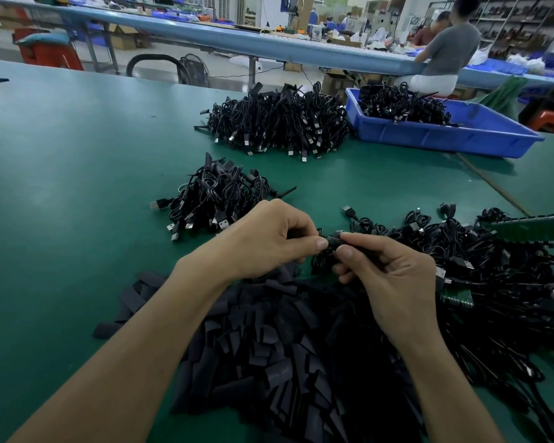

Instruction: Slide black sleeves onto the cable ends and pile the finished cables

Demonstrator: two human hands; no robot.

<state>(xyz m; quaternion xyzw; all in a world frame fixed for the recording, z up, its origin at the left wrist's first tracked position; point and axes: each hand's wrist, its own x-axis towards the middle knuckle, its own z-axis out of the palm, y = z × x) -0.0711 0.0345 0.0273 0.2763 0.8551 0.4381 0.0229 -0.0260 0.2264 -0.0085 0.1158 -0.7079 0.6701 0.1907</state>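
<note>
A green table fills the frame; a long blue workbench crosses the top, with two seated people upper right. There are four heaps of black cables: top centre, centre, in the one blue bin, and the right edge. One heap of black sleeves lies bottom centre. Above it, the left hand and right hand pinch one cable end between narrow, curled fingertips

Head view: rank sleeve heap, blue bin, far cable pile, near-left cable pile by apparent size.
Largest: sleeve heap, helped by nearness.
Next: blue bin and far cable pile, too alike to rank.
Smallest: near-left cable pile.
</note>
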